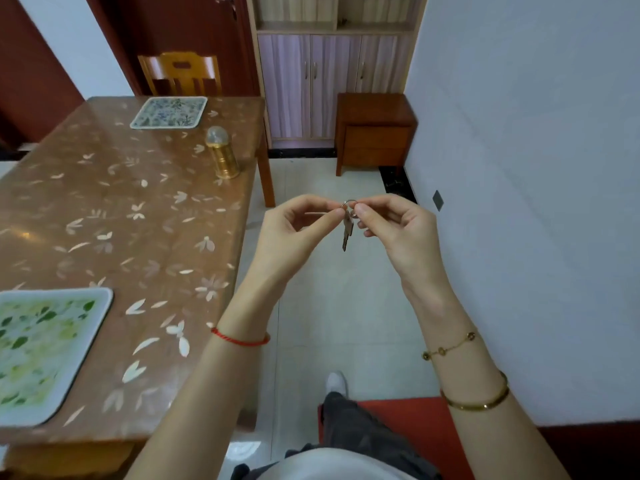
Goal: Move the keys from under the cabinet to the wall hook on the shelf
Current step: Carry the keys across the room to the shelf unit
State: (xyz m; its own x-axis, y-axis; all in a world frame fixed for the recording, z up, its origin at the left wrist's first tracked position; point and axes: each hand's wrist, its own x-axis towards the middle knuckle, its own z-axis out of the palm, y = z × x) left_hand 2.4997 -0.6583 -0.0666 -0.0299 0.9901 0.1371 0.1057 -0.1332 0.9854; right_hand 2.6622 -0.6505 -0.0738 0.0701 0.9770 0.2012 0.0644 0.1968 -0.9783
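Note:
The keys (347, 230) hang from a small metal ring in front of me, above the tiled floor. My left hand (294, 230) pinches the ring from the left and my right hand (391, 226) pinches it from the right. One key blade points straight down between the two hands. At the far end of the room stands the shelf unit (332, 64), with open shelves above pale cabinet doors. No wall hook can be made out on it from here.
A long brown table (114, 220) with a floral cover fills the left, carrying two trays (169, 112) (41, 348) and a gold canister (223, 154). A wooden chair (180, 74) stands behind it. A low wooden cabinet (375, 133) sits by the white wall on the right.

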